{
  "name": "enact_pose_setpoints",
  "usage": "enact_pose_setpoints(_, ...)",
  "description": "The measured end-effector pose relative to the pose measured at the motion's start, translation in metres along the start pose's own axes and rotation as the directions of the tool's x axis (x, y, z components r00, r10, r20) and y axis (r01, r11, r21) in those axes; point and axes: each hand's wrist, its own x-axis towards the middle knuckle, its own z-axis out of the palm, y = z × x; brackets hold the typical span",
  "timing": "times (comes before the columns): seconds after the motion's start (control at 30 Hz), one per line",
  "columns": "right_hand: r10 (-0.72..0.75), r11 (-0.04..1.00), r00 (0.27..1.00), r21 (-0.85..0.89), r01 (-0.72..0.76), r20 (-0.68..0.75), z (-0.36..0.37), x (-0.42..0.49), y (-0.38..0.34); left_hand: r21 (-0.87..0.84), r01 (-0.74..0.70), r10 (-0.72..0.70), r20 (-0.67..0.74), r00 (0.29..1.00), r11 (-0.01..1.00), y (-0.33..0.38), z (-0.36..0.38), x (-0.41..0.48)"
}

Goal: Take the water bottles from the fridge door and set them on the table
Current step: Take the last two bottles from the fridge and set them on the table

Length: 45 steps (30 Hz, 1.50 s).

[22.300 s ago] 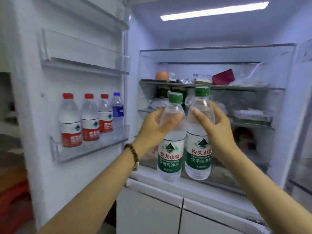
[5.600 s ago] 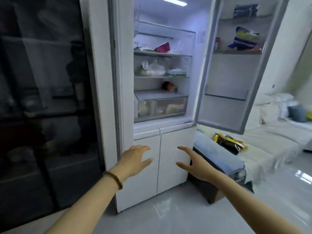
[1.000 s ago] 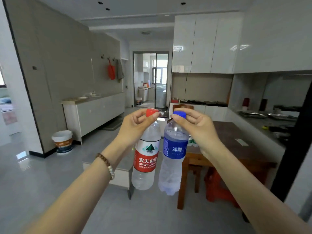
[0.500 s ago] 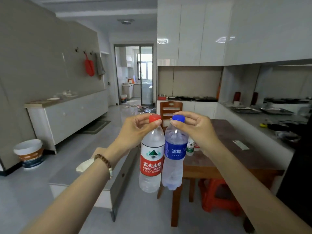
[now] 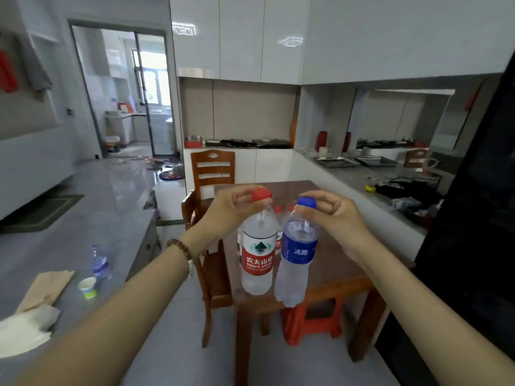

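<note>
My left hand [image 5: 228, 210] pinches the red cap of a red-labelled water bottle [image 5: 257, 256], which hangs upright from my fingers. My right hand [image 5: 334, 218] pinches the blue cap of a blue-labelled water bottle [image 5: 298, 260] hanging beside it. Both bottles hover above the near part of the brown wooden table [image 5: 337, 266]. Behind them, partly hidden, other water bottles [image 5: 278, 232] with red caps stand on the table. The fridge is out of view.
A wooden chair [image 5: 213, 174] stands at the table's left side, and a red plastic stool [image 5: 312, 321] sits under it. On the grey counter [image 5: 83, 218] at left are a small bottle [image 5: 99, 263], a paper cup [image 5: 87, 286] and paper. A steel counter [image 5: 370, 176] runs along the right.
I have walked closer to the table with both bottles. They now hang over its near part, and the grey counter has come alongside on my left.
</note>
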Motion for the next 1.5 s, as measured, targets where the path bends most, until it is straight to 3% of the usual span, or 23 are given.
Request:
enact_pose_setpoints(0.27, 0.065, 0.997, 0.997, -0.037, -0.067, -0.049, -0.041, 0.107, 0.078, 0.029, 0.025, -0.028, 0.101, 0.994, 0.999, -0.081, 0.035, 0.121)
enact_pose_setpoints(0.57, 0.173, 0.984, 0.980, -0.060, -0.168, 0.102, -0.102, 0.215, 0.190, 0.307, 0.013, -0.073, 0.185, 0.980, 0.952, -0.163, 0.094, 0.227)
enact_pose_setpoints(0.67, 0.179, 0.983, 0.970, -0.060, -0.172, 0.167, -0.112, 0.244, 0.220, 0.302, 0.045, -0.108, 0.195, 0.975, 0.952, -0.191, 0.105, 0.251)
enact_pose_setpoints(1.1, 0.222, 0.975, 0.930, -0.073, -0.209, 0.294, -0.104, 0.295, 0.315, 0.364, 0.207, -0.279, 0.158, 0.947, 0.908, -0.275, 0.111, 0.289)
enact_pose_setpoints(1.5, 0.231, 0.973, 0.914, -0.049, -0.227, 0.333, -0.088, 0.310, 0.347, 0.438, 0.167, -0.264, 0.172, 0.949, 0.883, -0.312, 0.108, 0.285)
